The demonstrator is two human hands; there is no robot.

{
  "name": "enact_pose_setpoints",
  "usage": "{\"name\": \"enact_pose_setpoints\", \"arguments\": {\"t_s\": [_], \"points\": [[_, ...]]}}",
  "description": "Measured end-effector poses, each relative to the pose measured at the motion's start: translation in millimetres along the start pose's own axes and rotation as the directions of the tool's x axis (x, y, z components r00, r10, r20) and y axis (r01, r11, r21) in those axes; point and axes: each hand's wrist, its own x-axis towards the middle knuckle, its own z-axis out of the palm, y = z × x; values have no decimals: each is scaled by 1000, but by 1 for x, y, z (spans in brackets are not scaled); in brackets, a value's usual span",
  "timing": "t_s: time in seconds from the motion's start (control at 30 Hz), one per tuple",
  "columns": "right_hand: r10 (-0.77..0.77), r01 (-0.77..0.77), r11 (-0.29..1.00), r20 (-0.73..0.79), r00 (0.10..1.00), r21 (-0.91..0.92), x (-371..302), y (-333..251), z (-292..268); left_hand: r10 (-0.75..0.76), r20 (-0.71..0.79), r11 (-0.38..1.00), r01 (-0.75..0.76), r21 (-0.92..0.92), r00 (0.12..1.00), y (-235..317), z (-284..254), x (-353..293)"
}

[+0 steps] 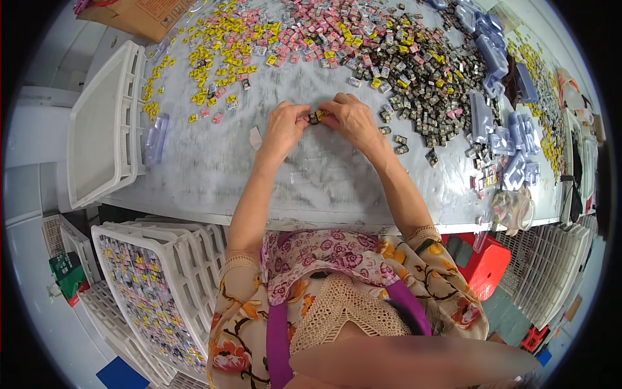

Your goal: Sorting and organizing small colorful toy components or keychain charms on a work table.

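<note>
Over the middle of the table, my left hand [287, 127] and my right hand [355, 120] meet fingertip to fingertip. Pinched between them is a short row of small printed pieces [315, 117], dark with some yellow; the fingers partly hide it. Both hands are closed on this row. Just beyond them spreads a heap of similar small pieces: yellow ones [223, 65] on the left, pink ones [311, 32] in the middle, black ones [424, 91] on the right. Near my left wrist lies a white paper scrap [256, 138].
Clear plastic trays [481, 117] are strewn along the right side; another [156, 138] lies at the left. A white plastic crate [97, 129] stands at the left edge. Below are stacked crates [146, 259] and a red stool [483, 266]. A cardboard box [139, 16] sits far left.
</note>
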Motion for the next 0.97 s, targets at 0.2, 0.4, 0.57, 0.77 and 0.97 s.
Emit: {"name": "enact_pose_setpoints", "arguments": {"t_s": [0.2, 0.4, 0.57, 0.77, 0.97], "points": [[-7, 4, 999, -76, 997, -37, -10, -2, 0, 17, -47, 1000, -17, -3, 999, 9, -6, -5], [-8, 8, 1000, -3, 1000, -13, -12, -2, -6, 10, 133, 999, -3, -51, 991, 17, -14, -4], [-36, 36, 999, -61, 997, -11, -17, -2, 4, 98, 62, 995, -99, 9, 993, 7, -4, -5], [-99, 99, 995, -75, 992, -11, -24, -6, -2, 165, 44, 986, -163, -41, 985, 15, -9, -17], [-168, 169, 985, -26, 985, 40, -46, -34, -28, 214, 56, 977, -214, -9, 975, 36, -27, -63]]}}
